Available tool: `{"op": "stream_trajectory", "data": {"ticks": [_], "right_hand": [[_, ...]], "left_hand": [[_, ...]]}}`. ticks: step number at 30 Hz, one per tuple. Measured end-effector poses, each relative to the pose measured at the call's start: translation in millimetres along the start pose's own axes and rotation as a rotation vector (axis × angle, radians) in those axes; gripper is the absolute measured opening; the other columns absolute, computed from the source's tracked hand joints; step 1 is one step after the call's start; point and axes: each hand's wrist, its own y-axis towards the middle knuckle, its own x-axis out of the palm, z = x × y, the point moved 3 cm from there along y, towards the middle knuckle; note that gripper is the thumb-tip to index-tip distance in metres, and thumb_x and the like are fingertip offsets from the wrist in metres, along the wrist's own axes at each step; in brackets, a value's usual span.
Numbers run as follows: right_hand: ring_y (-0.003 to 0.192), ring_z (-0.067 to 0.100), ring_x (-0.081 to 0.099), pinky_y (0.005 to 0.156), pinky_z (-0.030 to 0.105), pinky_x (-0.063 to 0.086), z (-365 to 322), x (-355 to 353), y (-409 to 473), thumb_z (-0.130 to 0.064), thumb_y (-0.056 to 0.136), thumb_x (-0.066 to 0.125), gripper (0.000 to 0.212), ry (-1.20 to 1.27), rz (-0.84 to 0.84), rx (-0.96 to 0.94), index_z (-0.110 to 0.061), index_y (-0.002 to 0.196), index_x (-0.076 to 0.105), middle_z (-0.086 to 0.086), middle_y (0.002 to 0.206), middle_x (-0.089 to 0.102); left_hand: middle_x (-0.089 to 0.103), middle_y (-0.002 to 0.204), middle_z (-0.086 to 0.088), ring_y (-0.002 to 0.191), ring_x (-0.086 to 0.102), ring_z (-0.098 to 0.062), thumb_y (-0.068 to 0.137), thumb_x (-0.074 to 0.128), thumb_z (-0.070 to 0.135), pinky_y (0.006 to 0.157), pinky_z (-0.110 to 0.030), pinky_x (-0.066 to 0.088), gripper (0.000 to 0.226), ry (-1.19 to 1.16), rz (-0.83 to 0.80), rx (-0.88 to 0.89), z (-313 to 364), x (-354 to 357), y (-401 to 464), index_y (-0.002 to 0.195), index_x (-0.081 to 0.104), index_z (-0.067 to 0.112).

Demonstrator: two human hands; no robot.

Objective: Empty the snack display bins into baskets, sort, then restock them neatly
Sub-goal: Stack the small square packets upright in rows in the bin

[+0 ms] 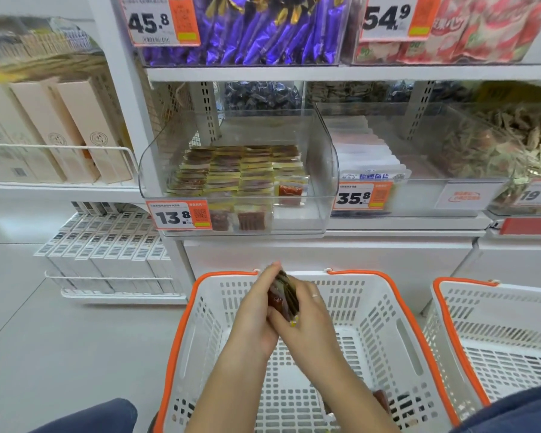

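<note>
Both hands around snack packets

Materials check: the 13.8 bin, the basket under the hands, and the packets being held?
13.8 bin: clear rigid plastic, probably acrylic; glossy, with contents visible through its walls.
Basket: white moulded plastic, matte, with slotted walls and an orange rim.
Packets gripped by the left hand and right hand: shiny film wrappers, likely plastic; dark contents show through.
</note>
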Motion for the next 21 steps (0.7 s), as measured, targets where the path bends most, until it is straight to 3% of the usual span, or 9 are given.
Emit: {"op": "stream_trajectory", "data": {"ticks": [3,6,8,10,11,13,15,17,21], "right_hand": [[0.097,0.002,0.055,0.08,0.02,0.044,-24,-17,25,-0.031,0.082,0.071,0.047,-0.009,0.08,-0.048,-0.029,0.127,0.055,-0.014,0.11,0.053],[0.098,0.005,0.058,0.081,0.021,0.044,-52,-49,57,-0.029,0.082,0.073,0.044,0.004,0.112,-0.107,-0.026,0.123,0.056,-0.012,0.111,0.062],[0.1,0.008,0.06,0.08,0.022,0.044,-71,-76,79,-0.025,0.084,0.072,0.043,-0.018,0.125,-0.157,-0.023,0.123,0.055,-0.011,0.111,0.064],[0.1,0.012,0.058,0.077,0.025,0.04,-88,-102,104,-0.024,0.086,0.07,0.045,-0.156,0.131,-0.176,-0.021,0.127,0.053,-0.01,0.111,0.061],[0.103,0.016,0.057,0.077,0.025,0.038,-96,-112,117,-0.023,0.087,0.069,0.046,-0.238,0.117,-0.179,-0.021,0.129,0.051,-0.009,0.113,0.06],[0.111,0.021,0.056,0.076,0.025,0.035,-112,-122,146,-0.024,0.088,0.067,0.048,-0.408,0.048,-0.198,-0.021,0.133,0.048,-0.002,0.122,0.06],[0.113,0.026,0.054,0.077,0.028,0.035,-124,-116,174,-0.027,0.09,0.065,0.051,-0.649,-0.098,-0.216,-0.019,0.136,0.043,0.006,0.127,0.058],[0.112,0.029,0.053,0.077,0.03,0.037,-129,-100,196,-0.028,0.091,0.063,0.053,-0.903,-0.304,-0.183,-0.015,0.136,0.04,0.011,0.126,0.056],[0.1,0.029,0.059,0.077,0.035,0.047,-116,-67,223,-0.021,0.09,0.064,0.029,-1.214,-0.638,0.017,-0.008,0.114,0.051,0.008,0.111,0.059]], "left_hand": [[0.067,0.076,-0.006,0.08,0.065,-0.02,0.08,0.068,0.043,0.082,-0.035,0.05,0.032,0.109,-0.083,0.087,29,19,1,0.083,0.067,0.012],[0.072,0.098,0.002,0.101,0.063,-0.017,0.083,0.048,0.07,0.094,-0.038,0.044,0.057,0.477,-0.115,0.244,73,39,4,0.099,0.073,0.021],[0.067,0.12,0.004,0.118,0.055,-0.016,0.081,0.038,0.077,0.103,-0.036,0.035,0.07,0.832,-0.015,0.565,108,41,11,0.117,0.069,0.024],[0.059,0.134,0.0,0.128,0.046,-0.018,0.088,0.028,0.068,0.11,-0.035,0.027,0.07,1.38,0.207,1.038,140,32,20,0.131,0.06,0.022],[0.054,0.139,-0.002,0.134,0.04,-0.021,0.09,0.019,0.064,0.115,-0.038,0.019,0.071,1.623,0.302,1.154,151,25,24,0.134,0.056,0.022],[0.047,0.145,-0.003,0.14,0.031,-0.025,0.092,0.01,0.063,0.118,-0.043,0.008,0.074,1.938,0.401,1.089,163,7,42,0.141,0.048,0.022],[0.055,0.137,-0.003,0.131,0.043,-0.026,0.09,0.006,0.068,0.116,-0.045,0.016,0.08,2.016,0.42,1.0,168,-7,56,0.139,0.049,0.021],[0.065,0.122,-0.003,0.115,0.055,-0.027,0.086,0.005,0.069,0.108,-0.045,0.028,0.084,1.974,0.418,1.051,169,-9,59,0.128,0.059,0.02],[0.068,0.108,-0.002,0.104,0.058,-0.026,0.088,0.009,0.067,0.102,-0.044,0.034,0.079,1.902,0.405,1.141,166,-11,61,0.115,0.066,0.019]]}}
